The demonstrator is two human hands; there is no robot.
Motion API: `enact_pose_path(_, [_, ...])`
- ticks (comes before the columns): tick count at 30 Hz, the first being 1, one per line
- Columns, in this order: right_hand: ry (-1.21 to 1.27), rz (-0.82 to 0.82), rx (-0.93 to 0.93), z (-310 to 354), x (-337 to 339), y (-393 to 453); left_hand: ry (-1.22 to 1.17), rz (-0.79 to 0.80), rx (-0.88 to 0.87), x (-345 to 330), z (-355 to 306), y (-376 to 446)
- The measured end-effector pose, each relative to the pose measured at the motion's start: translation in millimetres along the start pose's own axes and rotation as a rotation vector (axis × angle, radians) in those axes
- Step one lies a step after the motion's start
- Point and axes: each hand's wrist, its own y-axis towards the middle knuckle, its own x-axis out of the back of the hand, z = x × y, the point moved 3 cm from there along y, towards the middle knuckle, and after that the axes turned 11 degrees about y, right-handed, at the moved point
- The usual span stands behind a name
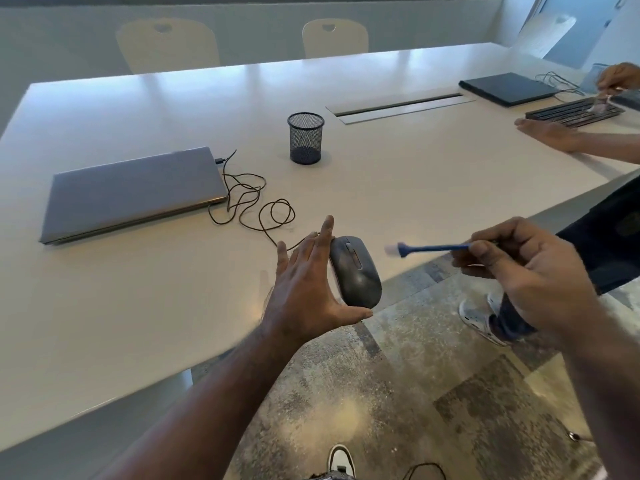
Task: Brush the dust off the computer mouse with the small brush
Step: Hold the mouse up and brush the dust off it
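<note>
A dark grey wired computer mouse (356, 271) sits at the near edge of the white table (138, 306). My left hand (304, 285) is beside its left flank with straight fingers, and the thumb reaches under its near end. My right hand (526, 275) is off the table's edge to the right and pinches the handle of a small blue brush (433, 249). The brush's pale bristle tip points left and hovers just right of the mouse, apart from it.
A closed grey laptop (135, 192) lies at the left with the mouse's tangled cable (249, 202) beside it. A black mesh pen cup (305, 138) stands behind. At the far right another person's hands (550, 133) work at a keyboard (575, 112) near a black laptop (509, 88).
</note>
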Motion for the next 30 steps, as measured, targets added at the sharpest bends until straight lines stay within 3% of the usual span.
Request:
enact_pose_path(6, [0.488, -0.128, -0.242, -39, -14, 13, 0.001, -0.023, 0.031, 5, 12, 6])
enact_pose_path(11, [0.478, -0.166, -0.346, -63, -55, 28, -0.007, -0.038, 0.067, 11, 22, 13])
enact_pose_path(17, [0.349, -0.134, -0.277, -78, -103, 48, 0.002, -0.065, 0.118, 16, 35, 19])
enact_pose_path(23, [0.463, -0.131, -0.253, -92, -133, 56, -0.004, -0.066, 0.153, 11, 47, 26])
enact_pose_path(30, [0.390, -0.103, -0.264, -108, -143, 68, -0.005, -0.029, 0.172, 1, 58, 37])
